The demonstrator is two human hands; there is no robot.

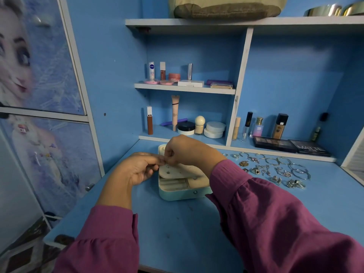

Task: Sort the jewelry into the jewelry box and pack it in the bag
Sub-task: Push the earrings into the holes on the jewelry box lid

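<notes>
Hands: your left hand (140, 168) and right hand (182, 151) meet fingertip to fingertip over the earring panel (178, 171), curled as if pinching something too small to see | Box: the jewelry box (182, 191) sits open at centre | Jewelry: the loose pieces (275, 170) lie at 3 o'clock of it | Risk: a stud could slip and roll off the desk (177, 233); your right sleeve (256, 203) could sweep the rings.

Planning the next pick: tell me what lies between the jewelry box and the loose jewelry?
In the head view, only the right sleeve crosses between jewelry box and loose jewelry.
</notes>
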